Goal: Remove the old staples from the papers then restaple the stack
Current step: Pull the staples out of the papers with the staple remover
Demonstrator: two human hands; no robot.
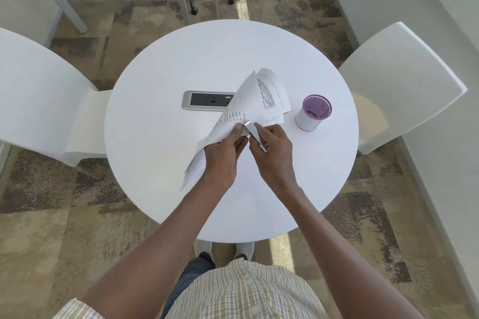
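Left hand (223,154) grips papers (243,109), right hand (272,149) stapler (255,134); cup (314,112) beside.

- A round white table (160,142) carries everything.
- A silver power outlet panel (204,100) is set flush into the tabletop near its middle.
- A white cup with a purple mesh inside (313,114) stands upright on the table, well to the right of the outlet panel.
- Whether the papers (248,106) beside the panel touch the tabletop cannot be told.
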